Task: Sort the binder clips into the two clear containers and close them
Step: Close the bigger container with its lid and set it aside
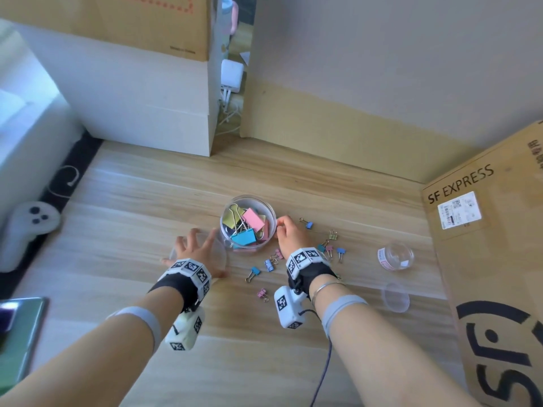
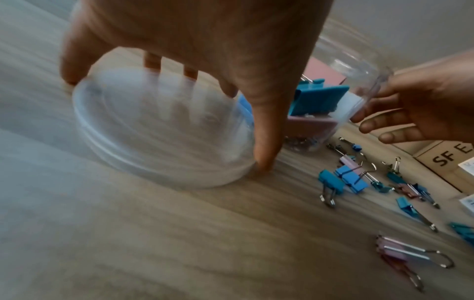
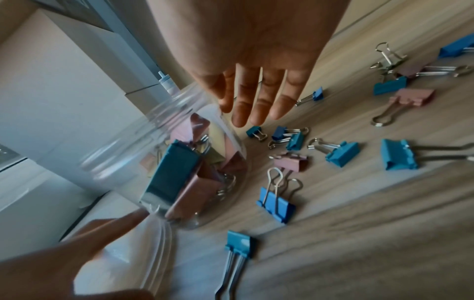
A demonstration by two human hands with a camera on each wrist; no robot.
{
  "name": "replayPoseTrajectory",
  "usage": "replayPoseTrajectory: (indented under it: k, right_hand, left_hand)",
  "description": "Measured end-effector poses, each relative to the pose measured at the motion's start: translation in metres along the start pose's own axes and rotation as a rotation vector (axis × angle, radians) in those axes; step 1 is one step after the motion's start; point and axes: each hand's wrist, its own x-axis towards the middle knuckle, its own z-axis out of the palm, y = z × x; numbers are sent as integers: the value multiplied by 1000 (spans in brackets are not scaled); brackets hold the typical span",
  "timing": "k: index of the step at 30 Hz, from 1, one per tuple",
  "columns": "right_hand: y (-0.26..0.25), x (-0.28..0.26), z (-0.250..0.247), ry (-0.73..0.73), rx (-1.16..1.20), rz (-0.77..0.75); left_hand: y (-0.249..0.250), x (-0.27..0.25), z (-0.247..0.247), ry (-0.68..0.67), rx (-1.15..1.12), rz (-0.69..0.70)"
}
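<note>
A large clear container (image 1: 232, 202) stands open on the wooden floor with several big pink, yellow and blue binder clips (image 1: 252, 218) inside. My left hand (image 1: 197, 245) is spread over its large clear lid (image 1: 220, 257), which lies flat just left of it. In the left wrist view the thumb and fingertips (image 2: 264, 158) grip the rim of the lid (image 2: 159, 130). My right hand (image 1: 289, 235) touches the container's right wall with straight fingers (image 3: 256, 105). Several small blue and pink clips (image 1: 269, 264) lie scattered on the floor around the right hand. A small clear container (image 1: 396, 256) and its lid (image 1: 395, 297) sit further right.
A big SF Express cardboard box (image 1: 484, 259) borders the right side. White boxes (image 1: 147, 107) stand at the back left and a plush toy (image 1: 29, 230) lies at the left. A cable (image 1: 323, 362) trails from my right wrist.
</note>
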Motion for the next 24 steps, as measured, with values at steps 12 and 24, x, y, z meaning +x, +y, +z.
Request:
replayPoseTrajectory:
  k: [12,24]
  right_hand:
    - [-3,-2,0,-65,65,24]
    - [-1,-2,-13,-76,90,6]
  left_hand:
    - [32,13,-83,270,-326,87]
    - [92,-2,-53,132,190,347]
